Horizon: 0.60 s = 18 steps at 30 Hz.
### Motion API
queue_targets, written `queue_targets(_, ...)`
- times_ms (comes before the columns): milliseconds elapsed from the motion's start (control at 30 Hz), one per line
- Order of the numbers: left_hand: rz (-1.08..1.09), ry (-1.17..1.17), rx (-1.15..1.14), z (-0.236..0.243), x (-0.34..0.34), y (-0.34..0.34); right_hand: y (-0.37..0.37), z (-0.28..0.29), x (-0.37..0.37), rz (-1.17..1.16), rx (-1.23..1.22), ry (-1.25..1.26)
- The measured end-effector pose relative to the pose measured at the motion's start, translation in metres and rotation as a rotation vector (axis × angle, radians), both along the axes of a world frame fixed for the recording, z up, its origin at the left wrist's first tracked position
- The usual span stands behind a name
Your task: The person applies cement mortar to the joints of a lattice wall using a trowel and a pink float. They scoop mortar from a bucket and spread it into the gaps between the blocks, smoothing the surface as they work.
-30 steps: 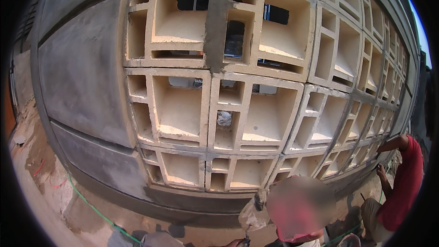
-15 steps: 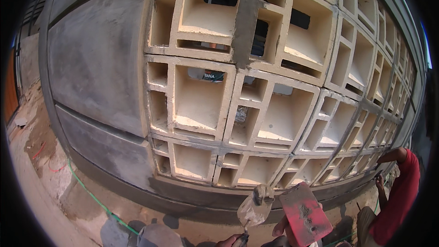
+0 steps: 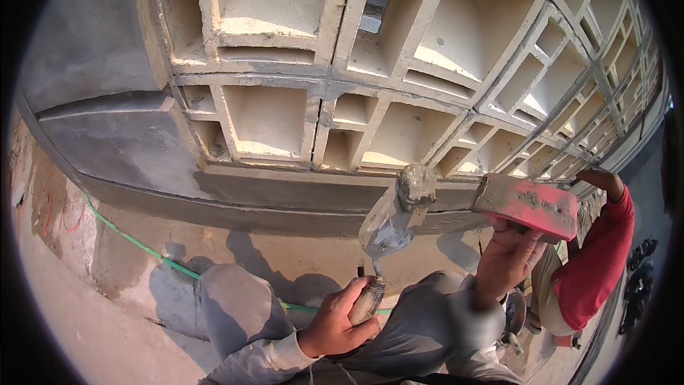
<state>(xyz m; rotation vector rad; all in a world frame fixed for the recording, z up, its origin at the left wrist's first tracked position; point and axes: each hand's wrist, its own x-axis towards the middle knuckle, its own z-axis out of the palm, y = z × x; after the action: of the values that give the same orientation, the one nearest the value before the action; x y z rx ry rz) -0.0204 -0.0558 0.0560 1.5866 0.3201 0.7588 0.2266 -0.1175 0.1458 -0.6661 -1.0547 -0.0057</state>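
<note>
My left hand (image 3: 342,321) is closed on the handle of a steel trowel (image 3: 385,228), with a grey lump of mortar (image 3: 415,187) near its tip. My right hand (image 3: 507,257) grips a red float (image 3: 531,207) from below, its face smeared with grey mortar. Both tools stand out in front of the cream breeze-block wall (image 3: 405,132), just at its bottom row. Dark grey rendered band (image 3: 306,194) runs beneath the blocks.
A co-worker (image 3: 591,264) in a red top crouches at the right beside the wall. A green hose (image 3: 139,242) lies along the ground at the wall's foot. A smooth grey panel (image 3: 92,43) stands at the left; dark items (image 3: 638,285) lie at the far right.
The view has tipped downward, so the wall sits higher and my legs show more. My hands, with trowel and float, have risen farther into view from the lower edge.
</note>
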Motion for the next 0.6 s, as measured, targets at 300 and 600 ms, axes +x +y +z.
queue_targets(300, 0.000, -0.005, -0.290, 0.004, -0.004, -0.003, -0.018, -0.039, -0.022, -0.112, -0.391, 0.157)
queue_targets(600, 0.004, 0.021, -0.329, -0.003, 0.006, -0.009, -0.027, -0.046, -0.027, -0.319, -0.733, -0.391)
